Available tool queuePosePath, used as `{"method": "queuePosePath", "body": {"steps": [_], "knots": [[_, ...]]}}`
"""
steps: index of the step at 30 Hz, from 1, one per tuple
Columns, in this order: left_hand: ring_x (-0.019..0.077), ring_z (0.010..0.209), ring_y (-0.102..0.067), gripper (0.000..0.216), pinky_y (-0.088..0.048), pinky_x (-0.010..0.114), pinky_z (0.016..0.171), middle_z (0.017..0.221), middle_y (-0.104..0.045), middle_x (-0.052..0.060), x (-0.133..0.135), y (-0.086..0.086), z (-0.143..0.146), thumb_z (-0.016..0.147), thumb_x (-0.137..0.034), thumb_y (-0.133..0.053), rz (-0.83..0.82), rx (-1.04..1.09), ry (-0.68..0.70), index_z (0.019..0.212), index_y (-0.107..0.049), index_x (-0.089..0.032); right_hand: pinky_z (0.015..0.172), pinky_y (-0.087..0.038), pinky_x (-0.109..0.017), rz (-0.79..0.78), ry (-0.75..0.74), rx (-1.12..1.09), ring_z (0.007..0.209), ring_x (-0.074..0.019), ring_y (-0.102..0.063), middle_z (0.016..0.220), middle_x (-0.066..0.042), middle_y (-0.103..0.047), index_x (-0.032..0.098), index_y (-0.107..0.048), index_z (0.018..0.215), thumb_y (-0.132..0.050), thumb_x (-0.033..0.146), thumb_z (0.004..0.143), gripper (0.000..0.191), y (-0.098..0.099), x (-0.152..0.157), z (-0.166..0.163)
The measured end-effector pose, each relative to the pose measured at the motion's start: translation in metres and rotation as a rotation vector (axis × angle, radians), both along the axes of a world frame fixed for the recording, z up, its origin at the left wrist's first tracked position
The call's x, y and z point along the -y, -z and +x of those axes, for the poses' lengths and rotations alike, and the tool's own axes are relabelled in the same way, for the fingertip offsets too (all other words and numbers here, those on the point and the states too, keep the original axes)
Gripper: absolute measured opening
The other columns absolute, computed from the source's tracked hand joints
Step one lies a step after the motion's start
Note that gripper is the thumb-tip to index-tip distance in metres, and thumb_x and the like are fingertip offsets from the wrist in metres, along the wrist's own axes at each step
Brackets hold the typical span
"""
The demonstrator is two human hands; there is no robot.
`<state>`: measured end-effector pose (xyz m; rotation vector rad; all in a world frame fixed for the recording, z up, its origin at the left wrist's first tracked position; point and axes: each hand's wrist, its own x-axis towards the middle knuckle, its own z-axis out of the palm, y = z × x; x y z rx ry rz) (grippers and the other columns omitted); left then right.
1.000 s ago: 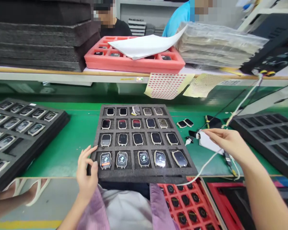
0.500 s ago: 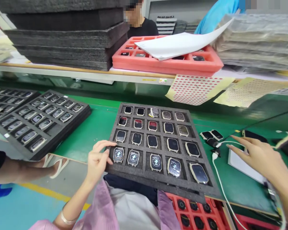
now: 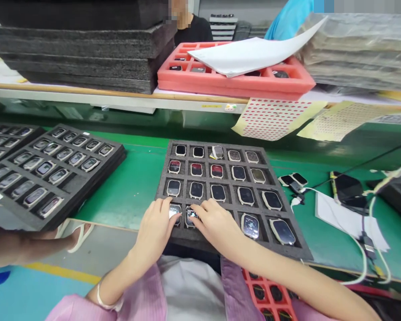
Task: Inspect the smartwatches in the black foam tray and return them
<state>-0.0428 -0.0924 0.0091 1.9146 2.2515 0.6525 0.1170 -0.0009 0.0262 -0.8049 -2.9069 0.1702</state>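
A black foam tray (image 3: 296,252) with several smartwatches in its cells lies on the green bench in front of me. My left hand (image 3: 157,229) rests on the tray's near left corner, its fingertips on the first lit watch (image 3: 174,209) of the front row. My right hand (image 3: 215,223) lies flat beside it, fingers stretched over the second lit watch (image 3: 190,215). Neither hand has lifted anything. Further right in the same row sit another lit watch (image 3: 249,225) and a dark one (image 3: 282,231).
More black trays of watches (image 3: 53,174) lie at the left. Two loose watches (image 3: 292,179), a phone (image 3: 349,187), white paper and a white cable (image 3: 361,240) lie at the right. A shelf holds stacked foam (image 3: 80,44) and a red tray (image 3: 234,82). Another person's sandalled foot (image 3: 76,232) is at the lower left.
My right hand has left the cable and paper at the right and come across onto the tray's front row. My left hand has slid from the tray's edge onto the first watch.
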Motion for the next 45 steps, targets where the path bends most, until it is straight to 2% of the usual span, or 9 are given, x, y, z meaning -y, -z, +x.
{"method": "queuePosePath", "body": {"steps": [7,11,15,18,22,26,33,38,45], "knots": [[0.0173,0.076,-0.055,0.009,-0.043,0.028,0.067,0.081,-0.057,0.002,-0.001,-0.005,-0.002,0.085,-0.028,-0.059,0.117,0.728,0.036,0.085,-0.059,-0.020,0.074,-0.051,-0.034,-0.384,0.272,-0.289,0.080,-0.0211,-0.065,0.085,-0.001,-0.067,0.019,-0.052,0.119,-0.069,0.022,0.080,0.043,0.011,0.008,0.010],[0.0191,0.091,-0.059,0.011,-0.046,0.030,0.082,0.094,-0.062,0.006,-0.009,-0.010,0.003,0.083,-0.027,-0.061,0.196,1.314,0.104,0.083,-0.054,-0.018,0.071,-0.049,-0.032,-0.421,0.308,-0.342,0.080,-0.0217,-0.064,0.084,-0.002,-0.066,0.019,-0.057,0.111,-0.069,0.021,0.078,0.035,0.009,0.013,0.011],[0.0169,0.076,-0.062,0.018,-0.047,0.029,0.072,0.083,-0.063,0.004,-0.017,-0.015,0.010,0.085,-0.031,-0.061,0.149,1.594,0.083,0.094,-0.054,-0.017,0.067,-0.047,-0.032,-0.414,0.295,-0.348,0.080,-0.0228,-0.062,0.084,-0.004,-0.065,0.019,-0.060,0.100,-0.067,0.025,0.080,0.022,0.004,0.016,0.004],[0.0140,0.067,-0.059,0.028,-0.047,0.026,0.065,0.078,-0.061,0.002,-0.023,-0.019,0.015,0.087,-0.032,-0.057,0.104,1.641,0.081,0.110,-0.053,-0.016,0.067,-0.046,-0.031,-0.498,0.314,-0.420,0.074,-0.0194,-0.060,0.082,-0.002,-0.064,0.020,-0.060,0.099,-0.064,0.023,0.082,0.018,0.007,0.011,0.003],[0.0121,0.062,-0.054,0.038,-0.046,0.025,0.060,0.074,-0.057,0.001,-0.029,-0.017,0.019,0.090,-0.034,-0.051,0.050,1.580,0.123,0.124,-0.046,-0.016,0.054,-0.045,-0.025,-0.843,0.400,-0.661,0.056,-0.0117,-0.053,0.079,0.000,-0.060,0.018,-0.054,0.121,-0.068,0.025,0.077,0.046,0.007,-0.005,0.020],[0.0096,0.054,-0.047,0.052,-0.044,0.022,0.051,0.071,-0.050,-0.004,-0.031,-0.009,0.025,0.083,-0.030,-0.061,-0.015,1.384,0.058,0.129,-0.040,-0.020,0.048,-0.045,-0.021,-1.131,0.426,-0.855,0.065,-0.0131,-0.057,0.086,-0.004,-0.060,0.017,-0.067,0.097,-0.070,0.032,0.078,0.025,-0.003,-0.015,0.043],[0.0137,0.069,-0.053,0.041,-0.044,0.025,0.067,0.081,-0.056,-0.001,-0.028,-0.003,0.031,0.084,-0.022,-0.056,-0.013,0.998,0.018,0.124,-0.048,-0.024,0.058,-0.058,-0.027,-1.302,0.356,-1.021,0.080,-0.0190,-0.064,0.097,-0.009,-0.066,0.019,-0.059,0.093,-0.061,0.036,0.086,0.018,-0.001,-0.007,0.042],[0.0200,0.092,-0.057,0.045,-0.045,0.031,0.082,0.103,-0.061,0.004,-0.027,-0.003,0.033,0.083,-0.025,-0.058,-0.018,1.005,0.023,0.126,-0.046,-0.024,0.034,-0.043,-0.018,-1.444,0.413,-1.070,0.051,-0.0112,-0.055,0.096,-0.011,-0.068,0.019,-0.057,0.109,-0.063,0.032,0.086,0.027,0.001,-0.005,0.042],[0.0183,0.082,-0.057,0.047,-0.046,0.030,0.077,0.094,-0.060,0.002,-0.025,-0.003,0.035,0.083,-0.026,-0.058,-0.013,1.034,0.018,0.128,-0.044,-0.025,0.040,-0.043,-0.022,-1.546,0.404,-1.154,0.058,-0.0132,-0.051,0.107,-0.014,-0.065,0.023,-0.049,0.131,-0.062,0.035,0.085,0.049,-0.006,0.000,0.040]]}}
